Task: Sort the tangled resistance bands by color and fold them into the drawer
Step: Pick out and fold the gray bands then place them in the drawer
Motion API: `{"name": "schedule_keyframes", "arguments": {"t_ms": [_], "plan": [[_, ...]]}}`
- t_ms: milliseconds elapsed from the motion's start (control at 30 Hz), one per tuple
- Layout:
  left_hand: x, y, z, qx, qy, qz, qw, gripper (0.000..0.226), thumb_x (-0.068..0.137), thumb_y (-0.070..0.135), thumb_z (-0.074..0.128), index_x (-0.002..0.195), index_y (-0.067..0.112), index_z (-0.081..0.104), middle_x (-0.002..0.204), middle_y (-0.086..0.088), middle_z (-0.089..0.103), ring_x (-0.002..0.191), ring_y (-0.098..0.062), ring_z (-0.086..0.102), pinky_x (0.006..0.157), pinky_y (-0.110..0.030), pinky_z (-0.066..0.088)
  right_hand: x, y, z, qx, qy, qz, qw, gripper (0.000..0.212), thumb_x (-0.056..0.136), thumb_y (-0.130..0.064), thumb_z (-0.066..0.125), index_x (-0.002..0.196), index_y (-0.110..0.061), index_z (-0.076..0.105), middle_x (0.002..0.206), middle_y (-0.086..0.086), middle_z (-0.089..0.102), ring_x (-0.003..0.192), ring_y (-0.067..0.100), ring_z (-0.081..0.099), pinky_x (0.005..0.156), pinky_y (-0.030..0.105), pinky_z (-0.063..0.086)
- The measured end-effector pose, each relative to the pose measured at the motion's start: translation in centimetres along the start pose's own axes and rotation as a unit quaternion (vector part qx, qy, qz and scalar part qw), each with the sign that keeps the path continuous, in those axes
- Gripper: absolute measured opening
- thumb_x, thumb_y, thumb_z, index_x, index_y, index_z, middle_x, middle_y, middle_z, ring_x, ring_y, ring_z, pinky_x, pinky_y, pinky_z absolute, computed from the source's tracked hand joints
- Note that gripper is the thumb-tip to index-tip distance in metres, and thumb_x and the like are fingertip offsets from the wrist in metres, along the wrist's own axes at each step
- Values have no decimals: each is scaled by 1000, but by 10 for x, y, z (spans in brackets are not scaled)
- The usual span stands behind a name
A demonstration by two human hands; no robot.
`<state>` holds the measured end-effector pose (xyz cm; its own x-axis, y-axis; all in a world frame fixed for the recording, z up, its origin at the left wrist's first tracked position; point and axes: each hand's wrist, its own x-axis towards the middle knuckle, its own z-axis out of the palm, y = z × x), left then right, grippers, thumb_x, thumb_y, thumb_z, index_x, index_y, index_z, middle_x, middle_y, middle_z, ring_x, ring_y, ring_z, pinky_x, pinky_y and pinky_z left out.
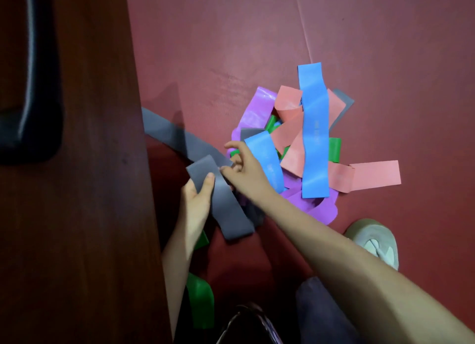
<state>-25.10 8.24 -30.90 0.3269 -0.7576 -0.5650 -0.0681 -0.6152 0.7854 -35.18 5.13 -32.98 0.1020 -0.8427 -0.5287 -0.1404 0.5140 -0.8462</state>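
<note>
The left hand [196, 199] gripped a folded grey resistance band [228, 210] just above the red floor [231, 35], with its thumb pressed on top. The right hand [244, 170] pinched the grey strip right beside it. Close to the right, the tangled pile of bands [293, 133] lay on the floor in blue, pink, purple and green.

Red floor [257, 35], tangled bands [293, 138] heaped on it (blue topmost) — shoe [372, 243] nearby

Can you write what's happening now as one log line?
step: sort greys | left grip: holds grey band | right grip: pinches it | pile: tangled on floor
</note>
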Motion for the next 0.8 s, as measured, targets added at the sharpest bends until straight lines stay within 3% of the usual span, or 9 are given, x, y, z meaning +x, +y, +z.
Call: {"name": "schedule_keyframes", "arguments": {"t_ms": [67, 167, 267, 333, 467, 567, 633, 700, 800], "plan": [[-3, 4, 6, -9, -10, 17, 1000, 21, 91, 5, 48, 109, 1, 60, 105, -13, 65, 94, -20, 62, 91, -36, 49, -10, -13, -14, 41, -1, -21, 999, 36, 78, 9, 49, 94, -22, 53, 59, -5, 41, 45, 7, 42, 48, 14, 41], [-6, 12, 17, -21, -56, 39, 997, 15, 90, 6, 50, 101, 9, 61, 84, 5, 66, 68, 7, 63, 70, -12, 52, -27, -27, -38, 61, 11, -51, 997, 29, 79, 15, 48, 88, -7, 63, 64, -7, 59, 46, -4, 53, 53, 6, 44], [-8, 20, 29, -30, -76, 51, 995, 14, 90, 6, 51, 97, 10, 61, 65, 18, 68, 60, 10, 61, 63, -7, 49, -42, -33, -62, 126, 0, -39, 991, 28, 82, 13, 51, 94, -10, 61, 52, -14, 65, 50, -5, 60, 60, 6, 48], [-7, 25, 33, -39, -69, 54, 995, 12, 90, 5, 51, 95, 11, 60, 58, 23, 67, 59, 10, 61, 62, -7, 48, -51, -31, -75, 140, -16, -23, 990, 35, 82, 13, 53, 98, -16, 58, 55, -13, 67, 57, -5, 63, 68, 7, 50], [-2, 24, 31, -59, -11, 49, 997, 11, 91, 11, 52, 92, 14, 62, 57, 26, 66, 59, 12, 59, 62, -9, 48, -60, -22, -87, 4, 95, -59, 994, 25, 82, 6, 56, 87, -18, 63, 73, -9, 62, 61, -9, 59, 66, 6, 46], [-5, 25, 28, -62, -14, 43, 997, 16, 92, 10, 49, 84, 17, 61, 53, 26, 64, 56, 13, 59, 57, -4, 46, -60, -22, -93, -136, 176, -162, 961, 9, 79, -19, 61, 82, -17, 69, 88, -18, 47, 84, -14, 45, 82, 6, 35], [-9, 26, 30, -68, -40, 32, 996, 20, 93, 7, 45, 84, 15, 62, 53, 24, 65, 57, 11, 61, 56, -5, 46, -60, -27, -97, -194, 148, -226, 943, 21, 80, -26, 55, 81, -10, 68, 96, -16, 46, 95, -11, 40, 95, 3, 24], [-12, 26, 35, -77, -67, 19, 995, 20, 95, 6, 41, 93, 6, 62, 57, 20, 68, 59, 6, 65, 58, -8, 50, -63, -37, -97, -192, 73, -254, 945, 23, 83, -24, 49, 82, -6, 64, 88, -16, 52, 85, -2, 45, 98, 3, 24], [-14, 28, 38, -81, -83, 9, 993, 23, 95, 8, 39, 93, 9, 62, 61, 16, 71, 62, 3, 67, 61, -13, 54, -70, -52, -94, -187, 4, -231, 955, 19, 81, -27, 47, 83, -15, 61, 75, -29, 49, 69, -9, 48, 73, 5, 36]]}}
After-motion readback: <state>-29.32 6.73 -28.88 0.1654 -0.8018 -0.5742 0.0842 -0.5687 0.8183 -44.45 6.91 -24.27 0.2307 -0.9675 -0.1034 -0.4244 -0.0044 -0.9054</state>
